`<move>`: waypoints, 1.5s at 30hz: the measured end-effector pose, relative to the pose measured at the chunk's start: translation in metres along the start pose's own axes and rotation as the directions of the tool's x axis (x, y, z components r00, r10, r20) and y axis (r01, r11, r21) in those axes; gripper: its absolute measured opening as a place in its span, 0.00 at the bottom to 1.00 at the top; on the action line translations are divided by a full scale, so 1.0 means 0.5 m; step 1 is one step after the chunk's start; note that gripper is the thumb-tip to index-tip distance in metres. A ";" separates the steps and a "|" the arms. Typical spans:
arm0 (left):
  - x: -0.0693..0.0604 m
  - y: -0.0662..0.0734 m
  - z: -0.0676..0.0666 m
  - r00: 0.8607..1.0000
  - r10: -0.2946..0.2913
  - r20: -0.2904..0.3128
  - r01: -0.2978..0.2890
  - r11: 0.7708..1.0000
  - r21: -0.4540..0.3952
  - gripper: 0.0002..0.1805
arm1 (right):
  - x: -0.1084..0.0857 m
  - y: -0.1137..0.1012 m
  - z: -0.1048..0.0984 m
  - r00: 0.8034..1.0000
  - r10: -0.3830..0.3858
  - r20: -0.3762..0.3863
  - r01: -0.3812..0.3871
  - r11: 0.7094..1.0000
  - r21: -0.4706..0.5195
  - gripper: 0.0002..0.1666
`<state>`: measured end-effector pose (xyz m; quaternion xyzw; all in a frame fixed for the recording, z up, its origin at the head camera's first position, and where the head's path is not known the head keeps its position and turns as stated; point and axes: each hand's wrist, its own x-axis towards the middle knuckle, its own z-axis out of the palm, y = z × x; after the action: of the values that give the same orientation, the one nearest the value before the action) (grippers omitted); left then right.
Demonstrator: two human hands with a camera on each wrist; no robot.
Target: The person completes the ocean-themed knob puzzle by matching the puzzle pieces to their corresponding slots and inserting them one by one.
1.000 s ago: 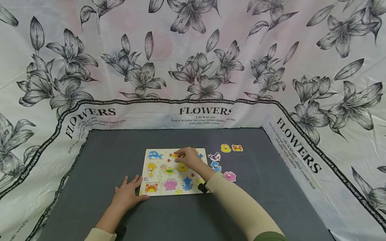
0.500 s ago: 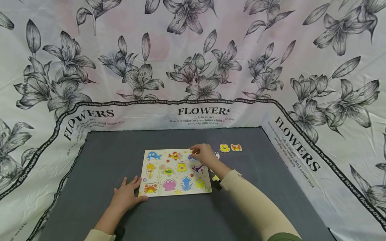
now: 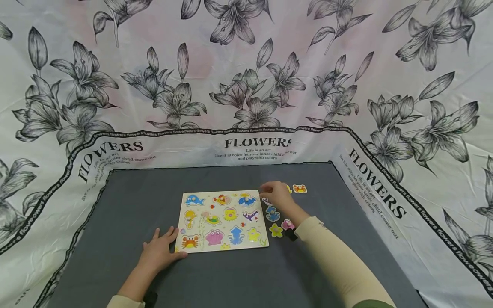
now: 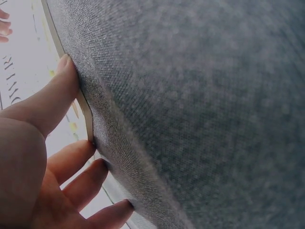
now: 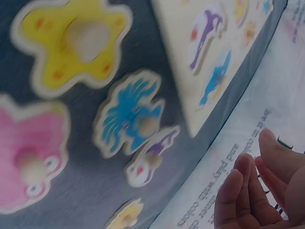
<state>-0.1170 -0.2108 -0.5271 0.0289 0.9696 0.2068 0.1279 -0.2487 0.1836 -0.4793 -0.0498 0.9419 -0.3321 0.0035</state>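
A light puzzle board [image 3: 221, 218] printed with sea animals lies on the dark cloth. My left hand [image 3: 158, 252] rests at its lower left corner, thumb and fingertips against the edges; the left wrist view shows this hand [image 4: 52, 143] with fingers spread. Beyond the board's upper right corner is my right hand [image 3: 279, 196], above the loose pieces, partly covering a purple one and a yellow one. In the right wrist view the hand [image 5: 259, 186] has loosely bent fingers with nothing between them. Near it lie a blue squid piece [image 5: 126, 117] and a purple piece [image 5: 151, 160].
Right of the board lie a yellow star piece [image 3: 275, 230], a pink piece [image 3: 287, 224] and a blue piece [image 3: 272, 214]. Farther back is an orange crab piece [image 3: 299, 188]. A white flowered cloth [image 3: 254, 147] rises behind the dark surface.
My right hand has moved rightward off the board to the loose pieces, uncovering the fish and the blue whale at the board's top. My left hand stays at the corner.
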 end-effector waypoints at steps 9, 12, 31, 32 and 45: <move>-0.003 -0.007 0.010 1.000 -0.013 0.003 0.013 1.000 -0.004 0.57 | 0.012 0.056 -0.019 0.998 0.034 -0.046 -0.034 0.999 0.012 0.19; -0.005 -0.007 0.009 1.000 -0.017 0.002 0.017 1.000 -0.004 0.57 | 0.019 0.074 -0.022 0.996 0.024 -0.086 -0.024 1.000 0.009 0.17; -0.003 -0.005 0.011 1.000 -0.005 -0.021 0.005 1.000 0.000 0.56 | 0.035 0.149 -0.031 0.957 0.093 -0.275 -0.120 0.989 -0.084 0.15; -0.002 -0.005 0.009 1.000 -0.003 -0.025 0.003 1.000 0.002 0.55 | 0.037 0.151 -0.029 0.956 0.100 -0.277 -0.128 0.988 -0.086 0.15; 0.001 -0.001 0.005 1.000 -0.012 -0.022 0.012 1.000 0.005 0.56 | 0.069 0.174 -0.023 0.962 0.129 -0.241 -0.172 0.971 -0.169 0.13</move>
<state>-0.1170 -0.2103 -0.5297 0.0209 0.9716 0.2039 0.1185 -0.2913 0.2549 -0.5241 0.0606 0.9642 -0.2440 -0.0842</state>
